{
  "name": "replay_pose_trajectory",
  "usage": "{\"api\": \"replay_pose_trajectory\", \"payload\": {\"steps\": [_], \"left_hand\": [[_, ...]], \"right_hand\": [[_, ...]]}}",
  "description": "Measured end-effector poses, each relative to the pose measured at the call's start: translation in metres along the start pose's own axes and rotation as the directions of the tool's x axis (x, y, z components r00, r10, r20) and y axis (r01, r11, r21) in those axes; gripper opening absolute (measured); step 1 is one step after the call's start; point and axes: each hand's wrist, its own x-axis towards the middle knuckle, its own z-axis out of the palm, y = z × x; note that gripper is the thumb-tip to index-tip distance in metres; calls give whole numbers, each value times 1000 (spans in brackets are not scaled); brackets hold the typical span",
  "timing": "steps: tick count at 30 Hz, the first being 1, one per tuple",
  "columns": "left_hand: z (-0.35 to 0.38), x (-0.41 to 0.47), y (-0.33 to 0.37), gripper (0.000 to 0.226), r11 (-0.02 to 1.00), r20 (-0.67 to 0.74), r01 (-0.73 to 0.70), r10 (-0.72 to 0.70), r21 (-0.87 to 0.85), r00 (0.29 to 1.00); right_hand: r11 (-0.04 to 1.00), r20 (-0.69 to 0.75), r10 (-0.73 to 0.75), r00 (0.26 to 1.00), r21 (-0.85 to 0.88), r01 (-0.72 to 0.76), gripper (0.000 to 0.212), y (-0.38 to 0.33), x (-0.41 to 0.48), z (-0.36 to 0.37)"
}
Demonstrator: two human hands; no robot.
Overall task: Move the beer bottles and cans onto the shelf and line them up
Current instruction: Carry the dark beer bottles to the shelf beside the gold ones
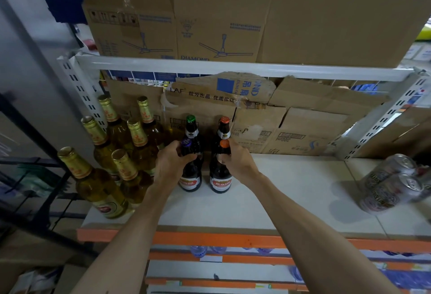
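Two dark beer bottles with red labels stand upright on the white shelf (291, 191). My left hand (171, 165) grips the neck of the purple-capped bottle (190, 180). My right hand (235, 162) grips the neck of the orange-capped bottle (220, 183). Behind them stand a green-capped dark bottle (191, 128) and another orange-capped one (224, 128). Several gold-foiled pale beer bottles (130, 153) are grouped at the shelf's left end. Silver beer cans (391, 184) sit at the right end.
Flattened cardboard boxes (291, 128) line the back of the shelf. A white shelf rail (233, 67) runs overhead with large cartons (221, 13) on top. An orange strip (233, 240) edges the shelf front; lower shelves hold water bottles (198, 250).
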Motion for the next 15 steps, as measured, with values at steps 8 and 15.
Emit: {"api": "replay_pose_trajectory", "payload": {"steps": [8, 15], "left_hand": [[-3, 0, -1, 29, 1000, 11, 17, -17, -7, 1000], [-1, 1, -2, 31, 999, 29, 34, -33, -25, 999]], "right_hand": [[1000, -31, 16, 999, 2, -16, 50, -1, -3, 9], [999, -50, 44, 998, 7, -44, 51, 0, -5, 12]]}}
